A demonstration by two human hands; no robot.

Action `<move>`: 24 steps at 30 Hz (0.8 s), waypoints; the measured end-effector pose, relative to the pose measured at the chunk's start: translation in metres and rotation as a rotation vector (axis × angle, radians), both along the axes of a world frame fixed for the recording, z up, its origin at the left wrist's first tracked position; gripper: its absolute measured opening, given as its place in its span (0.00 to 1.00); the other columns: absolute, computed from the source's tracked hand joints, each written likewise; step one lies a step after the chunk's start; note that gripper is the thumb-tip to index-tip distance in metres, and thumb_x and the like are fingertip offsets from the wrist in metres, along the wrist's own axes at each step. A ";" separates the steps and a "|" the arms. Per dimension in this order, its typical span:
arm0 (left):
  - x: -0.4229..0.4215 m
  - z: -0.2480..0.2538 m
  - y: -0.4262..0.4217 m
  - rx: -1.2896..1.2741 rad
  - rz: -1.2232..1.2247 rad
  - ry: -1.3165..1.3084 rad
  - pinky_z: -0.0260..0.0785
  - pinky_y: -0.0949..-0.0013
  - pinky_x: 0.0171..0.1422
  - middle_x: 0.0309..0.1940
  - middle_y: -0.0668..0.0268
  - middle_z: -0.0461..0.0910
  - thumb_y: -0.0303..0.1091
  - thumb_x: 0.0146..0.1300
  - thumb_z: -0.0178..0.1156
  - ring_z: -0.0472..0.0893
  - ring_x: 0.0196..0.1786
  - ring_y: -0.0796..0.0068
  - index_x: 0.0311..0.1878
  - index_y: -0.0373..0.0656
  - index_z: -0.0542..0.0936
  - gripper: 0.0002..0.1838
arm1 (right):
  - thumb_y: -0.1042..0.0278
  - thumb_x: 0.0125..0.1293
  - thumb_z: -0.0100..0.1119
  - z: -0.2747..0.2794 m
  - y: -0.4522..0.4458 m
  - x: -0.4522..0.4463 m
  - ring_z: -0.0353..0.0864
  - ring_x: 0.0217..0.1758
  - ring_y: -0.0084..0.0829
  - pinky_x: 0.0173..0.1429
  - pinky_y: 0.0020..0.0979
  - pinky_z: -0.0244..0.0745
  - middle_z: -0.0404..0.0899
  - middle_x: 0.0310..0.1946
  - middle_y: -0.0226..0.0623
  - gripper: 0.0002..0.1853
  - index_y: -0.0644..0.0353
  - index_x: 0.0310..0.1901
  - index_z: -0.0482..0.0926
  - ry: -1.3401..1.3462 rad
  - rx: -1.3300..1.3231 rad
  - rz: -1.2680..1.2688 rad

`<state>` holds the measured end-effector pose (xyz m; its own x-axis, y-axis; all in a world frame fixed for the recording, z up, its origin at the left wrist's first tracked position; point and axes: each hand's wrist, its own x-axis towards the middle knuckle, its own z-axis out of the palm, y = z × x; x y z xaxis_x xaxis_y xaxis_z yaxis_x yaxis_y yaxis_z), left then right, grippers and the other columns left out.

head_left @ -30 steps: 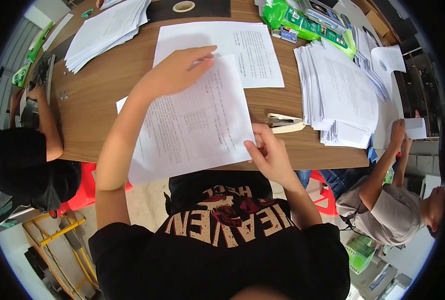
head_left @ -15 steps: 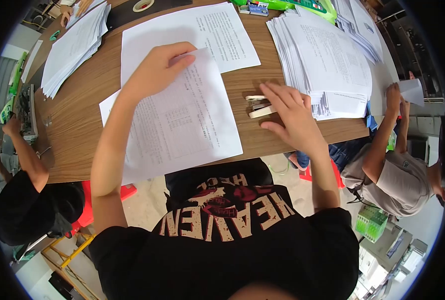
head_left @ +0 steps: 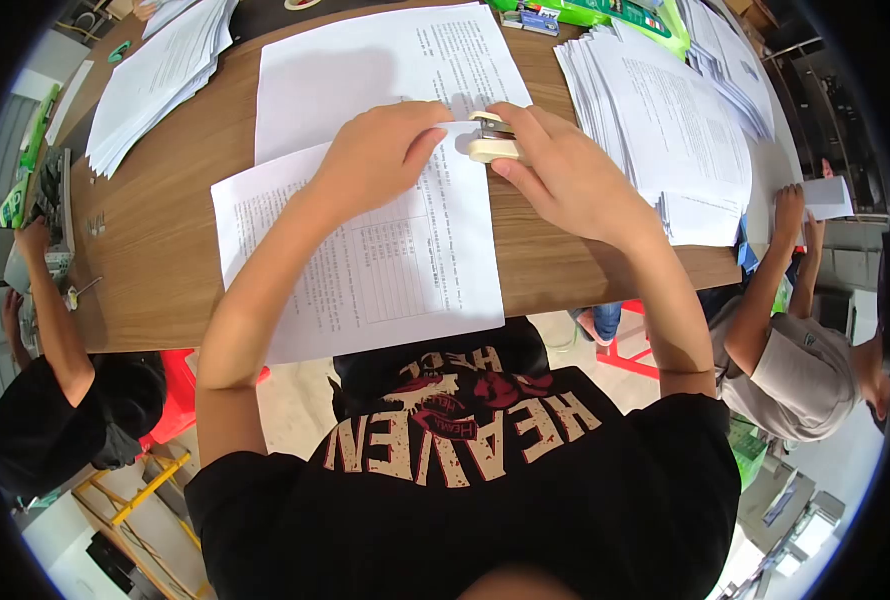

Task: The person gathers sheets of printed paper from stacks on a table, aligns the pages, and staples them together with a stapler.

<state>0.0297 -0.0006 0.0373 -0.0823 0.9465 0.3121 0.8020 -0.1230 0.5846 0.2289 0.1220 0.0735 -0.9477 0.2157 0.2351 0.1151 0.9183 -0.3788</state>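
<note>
My right hand (head_left: 575, 180) is wrapped round a cream stapler (head_left: 493, 150), its jaws pointing left at the upper right corner of a printed sheet (head_left: 385, 270). Whether the jaws touch the paper is hard to make out. My left hand (head_left: 380, 155) pinches the top edge of that sheet between thumb and fingers, near the corner. The sheet carries text and a table, and its lower end reaches over the front edge of the desk. Beyond it lies another printed sheet (head_left: 355, 70), partly covered by my left hand and the nearer sheet.
A thick paper stack (head_left: 665, 130) stands to the right, another paper stack (head_left: 165, 80) at the far left. A staple box (head_left: 530, 22) and green packaging (head_left: 615, 12) lie at the back. People sit on both sides; the right one holds a folded paper (head_left: 827, 198).
My right hand has picked the stapler up off the desk and brought it up and left to the sheet's corner. My left hand has shifted slightly right and down, still holding the sheet.
</note>
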 end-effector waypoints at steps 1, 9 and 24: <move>0.001 0.000 -0.001 0.015 -0.001 0.006 0.66 0.64 0.37 0.29 0.58 0.78 0.31 0.68 0.52 0.73 0.28 0.60 0.43 0.40 0.78 0.07 | 0.62 0.69 0.53 0.001 0.000 -0.002 0.76 0.46 0.55 0.52 0.45 0.71 0.76 0.45 0.56 0.21 0.68 0.57 0.66 -0.004 -0.001 0.008; 0.003 -0.003 -0.001 0.044 0.005 0.067 0.67 0.61 0.37 0.31 0.57 0.79 0.32 0.68 0.53 0.75 0.30 0.57 0.43 0.40 0.78 0.08 | 0.58 0.69 0.54 0.009 0.000 -0.012 0.78 0.39 0.51 0.44 0.45 0.72 0.78 0.34 0.49 0.17 0.66 0.45 0.71 -0.070 0.165 0.010; 0.002 0.000 -0.003 0.025 0.019 0.027 0.67 0.62 0.37 0.31 0.57 0.80 0.32 0.67 0.54 0.76 0.28 0.58 0.43 0.40 0.80 0.08 | 0.58 0.68 0.54 0.010 0.007 -0.009 0.76 0.45 0.53 0.50 0.45 0.70 0.75 0.42 0.51 0.21 0.66 0.54 0.69 -0.133 0.067 -0.001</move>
